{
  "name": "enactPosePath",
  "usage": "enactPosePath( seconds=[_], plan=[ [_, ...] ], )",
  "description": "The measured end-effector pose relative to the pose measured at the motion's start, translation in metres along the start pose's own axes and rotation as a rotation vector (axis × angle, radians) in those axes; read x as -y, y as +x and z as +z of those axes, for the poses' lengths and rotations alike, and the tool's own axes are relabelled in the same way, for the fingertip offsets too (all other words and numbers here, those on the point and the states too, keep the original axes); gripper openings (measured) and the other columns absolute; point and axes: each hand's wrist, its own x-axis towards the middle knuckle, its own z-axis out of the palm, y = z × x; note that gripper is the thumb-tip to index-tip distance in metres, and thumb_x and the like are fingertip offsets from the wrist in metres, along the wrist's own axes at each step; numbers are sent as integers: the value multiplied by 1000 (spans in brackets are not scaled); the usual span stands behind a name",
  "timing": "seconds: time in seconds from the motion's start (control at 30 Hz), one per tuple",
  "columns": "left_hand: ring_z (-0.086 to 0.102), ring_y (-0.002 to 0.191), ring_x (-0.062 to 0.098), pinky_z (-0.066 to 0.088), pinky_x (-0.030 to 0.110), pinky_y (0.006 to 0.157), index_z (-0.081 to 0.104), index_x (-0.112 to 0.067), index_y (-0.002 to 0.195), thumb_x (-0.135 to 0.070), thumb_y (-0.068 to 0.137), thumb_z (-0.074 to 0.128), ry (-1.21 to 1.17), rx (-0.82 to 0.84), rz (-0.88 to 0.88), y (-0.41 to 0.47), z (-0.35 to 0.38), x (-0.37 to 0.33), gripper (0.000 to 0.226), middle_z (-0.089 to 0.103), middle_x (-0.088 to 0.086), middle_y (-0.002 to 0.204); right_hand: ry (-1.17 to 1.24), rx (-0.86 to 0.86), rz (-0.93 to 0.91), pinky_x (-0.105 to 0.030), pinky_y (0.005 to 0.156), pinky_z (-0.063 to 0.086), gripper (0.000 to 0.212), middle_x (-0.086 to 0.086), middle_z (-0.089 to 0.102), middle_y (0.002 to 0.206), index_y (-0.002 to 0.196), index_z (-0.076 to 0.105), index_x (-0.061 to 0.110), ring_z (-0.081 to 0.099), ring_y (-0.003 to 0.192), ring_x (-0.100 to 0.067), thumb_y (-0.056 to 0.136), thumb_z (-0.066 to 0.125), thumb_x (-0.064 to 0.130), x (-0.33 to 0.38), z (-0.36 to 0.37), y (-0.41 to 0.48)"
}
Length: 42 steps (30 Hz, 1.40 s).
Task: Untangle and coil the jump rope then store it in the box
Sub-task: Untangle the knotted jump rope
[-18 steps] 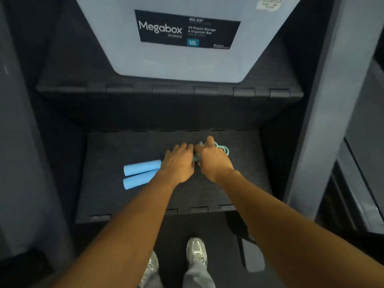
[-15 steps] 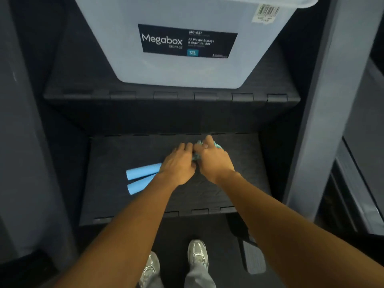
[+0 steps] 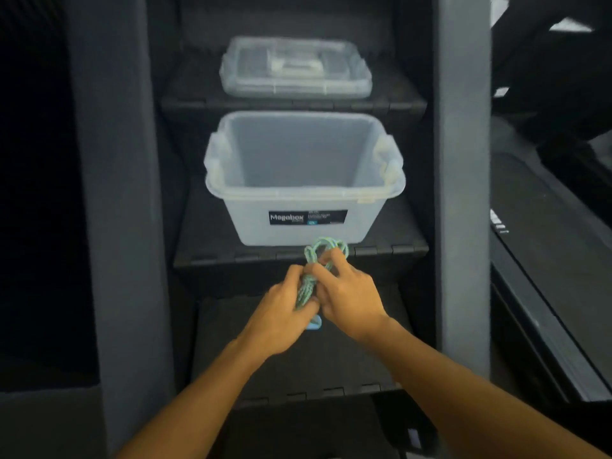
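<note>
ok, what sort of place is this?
Probably a storage corner: dark stepped shelves between grey uprights, an open Megabox storage box on one, and what looks like a clear lid on the shelf above.

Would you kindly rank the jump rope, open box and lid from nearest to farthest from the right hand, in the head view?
1. jump rope, pinched in the right hand.
2. open box, on the shelf just beyond.
3. lid, on the highest shelf.
</note>
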Motion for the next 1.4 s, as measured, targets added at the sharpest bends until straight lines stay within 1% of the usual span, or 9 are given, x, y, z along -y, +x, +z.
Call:
enactPosePath(
  seconds=[0.13, 0.27, 0.37, 0.57, 0.73, 0.87, 1.0, 1.2, 1.4],
  plan=[
    [71, 82, 14, 57, 46, 77, 56, -33, 109, -36, 101, 51, -169, -131, 110, -12, -57, -63, 10, 72, -2, 91, 40, -142, -68, -29, 41, 42, 30, -6, 61, 106, 113, 59, 23, 61, 64, -27, 84, 49, 20, 34, -81, 32],
    [69, 79, 4, 57, 25, 71, 57, -27, 101, -25, 100, 57, -184, -273, 234, -7, -122, -137, 2, 71, -4, 89, 44, -283, -153, -39, 58, 51, 36, -8, 63, 107, 120, 51, 19, 64, 84, -31, 85, 48, 14, 68, -167, 83],
    [67, 83, 2, 55, 17, 71, 60, -20, 103, -17, 96, 64, -183, -400, 325, -1, -174, -192, 9, 70, -3, 93, 38, -388, -182, -18, 71, 40, 39, -4, 65, 106, 119, 52, 18, 62, 90, -23, 81, 46, 15, 98, -235, 117],
    [71, 91, 12, 61, 39, 84, 61, -17, 102, -5, 90, 69, -271, -515, 469, 11, -261, -286, 20, 72, 0, 99, 158, -468, -172, -47, 74, 55, 44, -1, 64, 113, 123, 46, 28, 65, 85, -28, 86, 51, 6, 139, -342, 169],
    [69, 101, 29, 58, 44, 91, 42, -11, 109, 4, 92, 64, -458, -560, 506, 21, -306, -341, 32, 68, 11, 107, 189, -576, -264, -43, 88, 55, 59, 7, 53, 135, 142, 40, 25, 64, 105, -22, 90, 52, 2, 149, -398, 205],
    [66, 86, 15, 55, 16, 68, 34, -12, 109, 5, 96, 57, -485, -568, 568, 29, -323, -371, 31, 69, 16, 108, 175, -667, -305, -40, 84, 55, 36, 12, 37, 154, 124, 52, 14, 64, 104, -18, 91, 57, 0, 143, -421, 230],
    [70, 99, 32, 61, 42, 85, 43, -23, 94, 2, 95, 58, -483, -605, 589, 45, -330, -391, 29, 69, 16, 111, 180, -797, -369, -31, 80, 57, 24, 10, 32, 157, 112, 58, 12, 66, 100, -14, 91, 62, 1, 132, -436, 249],
    [66, 105, 45, 54, 61, 92, 55, -30, 77, -3, 89, 62, -549, -710, 577, 66, -328, -411, 31, 66, 23, 107, 388, -806, -360, -28, 81, 58, 17, 2, 61, 110, 106, 64, 15, 66, 90, -5, 92, 65, 6, 115, -450, 269],
    [63, 84, 21, 53, 32, 81, 53, -9, 81, 6, 89, 66, -526, -744, 610, 74, -328, -413, 21, 65, 15, 86, 556, -738, -305, -22, 79, 59, 25, 7, 72, 93, 104, 60, 27, 71, 87, -5, 91, 66, 7, 106, -448, 279]
  ],
)
